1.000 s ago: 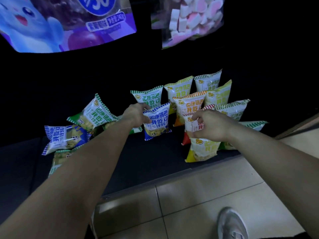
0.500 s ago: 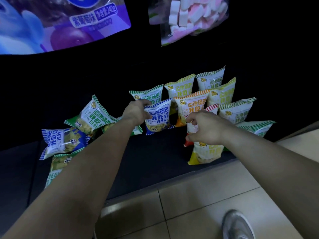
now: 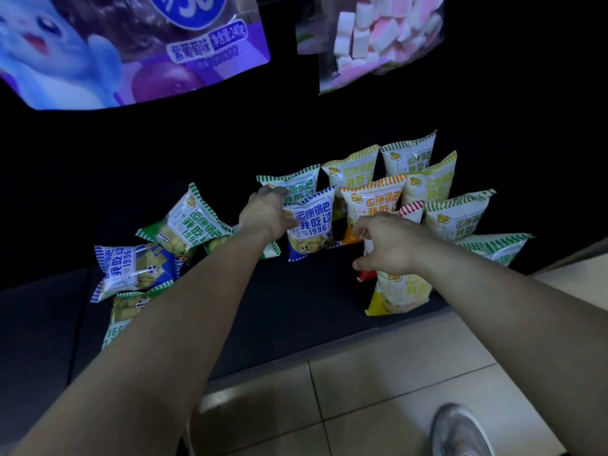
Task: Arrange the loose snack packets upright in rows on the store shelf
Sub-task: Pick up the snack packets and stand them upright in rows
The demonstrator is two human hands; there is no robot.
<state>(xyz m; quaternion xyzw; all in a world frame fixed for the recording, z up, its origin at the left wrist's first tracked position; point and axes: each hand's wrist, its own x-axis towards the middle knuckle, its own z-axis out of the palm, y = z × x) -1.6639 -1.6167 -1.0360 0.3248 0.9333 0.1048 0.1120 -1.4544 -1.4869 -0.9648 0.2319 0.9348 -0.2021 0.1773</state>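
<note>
My left hand (image 3: 263,215) grips the top left corner of a blue-striped packet (image 3: 311,225) that stands upright on the dark bottom shelf (image 3: 296,307). My right hand (image 3: 385,245) pinches the top of a red-striped packet (image 3: 411,210), which stands behind a yellow-bottomed packet (image 3: 399,296) at the shelf front. Behind them stand an orange-striped packet (image 3: 375,202) and several green and yellow ones in rows. On the left lie loose packets: a green one (image 3: 186,222) tilted, a blue one (image 3: 135,266) flat, and another green one (image 3: 123,312) partly under my forearm.
A purple candy bag (image 3: 131,51) and a marshmallow bag (image 3: 371,37) hang on the shelf above. The tiled floor (image 3: 378,390) runs along the shelf's front edge, with my grey shoe (image 3: 460,429) on it. A green packet (image 3: 496,246) lies at the far right.
Both hands stay on the same packets. The blue-striped packet has shifted slightly back toward the rows. The view has tilted a little.
</note>
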